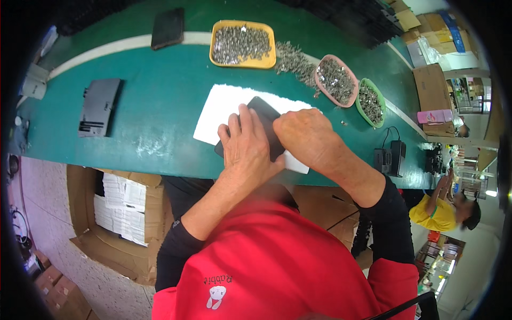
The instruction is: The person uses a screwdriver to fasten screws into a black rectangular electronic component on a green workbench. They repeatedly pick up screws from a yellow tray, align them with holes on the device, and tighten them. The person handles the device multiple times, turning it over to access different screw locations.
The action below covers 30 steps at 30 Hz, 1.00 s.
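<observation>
A dark, flat plastic piece (264, 110) lies on a white sheet (212, 109) at the table's near edge. My left hand (245, 144) rests flat on it, fingers stretched out and a little apart. At the right side of the same piece, my right hand (306, 136) is closed like a fist. Whatever sits inside those fingers is hidden from view. Both hands cover much of the dark piece, so its full outline cannot be made out.
Beyond the sheet stand a yellow tray (216, 60), a pink tray (354, 96) and a green tray (382, 109) of small metal parts, with a loose heap (293, 61) between. A dark grey casing (98, 106) lies left, a black device (394, 158) right. Below is an open carton (80, 205).
</observation>
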Each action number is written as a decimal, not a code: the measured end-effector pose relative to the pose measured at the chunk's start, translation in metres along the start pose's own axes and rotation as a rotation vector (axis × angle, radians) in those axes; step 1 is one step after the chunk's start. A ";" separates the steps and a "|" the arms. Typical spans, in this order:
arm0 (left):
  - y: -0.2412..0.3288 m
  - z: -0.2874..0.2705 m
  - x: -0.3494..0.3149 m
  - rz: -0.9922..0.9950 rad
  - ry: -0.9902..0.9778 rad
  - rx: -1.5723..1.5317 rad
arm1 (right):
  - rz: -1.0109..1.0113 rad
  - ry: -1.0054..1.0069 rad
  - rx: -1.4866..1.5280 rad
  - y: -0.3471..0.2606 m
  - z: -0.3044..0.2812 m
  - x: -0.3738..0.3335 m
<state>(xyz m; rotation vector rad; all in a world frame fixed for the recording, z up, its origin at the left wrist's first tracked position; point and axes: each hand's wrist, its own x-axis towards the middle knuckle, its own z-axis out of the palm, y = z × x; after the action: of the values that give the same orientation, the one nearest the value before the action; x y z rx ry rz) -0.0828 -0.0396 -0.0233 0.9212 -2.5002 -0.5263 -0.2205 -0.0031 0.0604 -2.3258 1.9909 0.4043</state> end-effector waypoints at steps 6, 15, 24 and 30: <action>0.000 -0.005 -0.001 -0.035 -0.009 0.068 | 0.107 -0.003 0.118 0.020 0.002 -0.008; -0.024 -0.037 0.023 0.010 0.005 -0.071 | 0.365 0.503 0.641 0.009 0.079 -0.012; -0.088 0.008 0.143 0.113 0.106 0.017 | 0.330 0.529 0.586 0.004 0.086 -0.012; -0.089 0.020 0.153 0.240 0.062 0.165 | 0.332 0.530 0.624 0.011 0.087 -0.012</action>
<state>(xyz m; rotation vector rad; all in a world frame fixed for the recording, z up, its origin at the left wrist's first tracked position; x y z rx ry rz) -0.1530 -0.2023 -0.0434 0.6696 -2.5790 -0.2134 -0.2468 0.0248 -0.0197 -1.8179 2.2630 -0.7993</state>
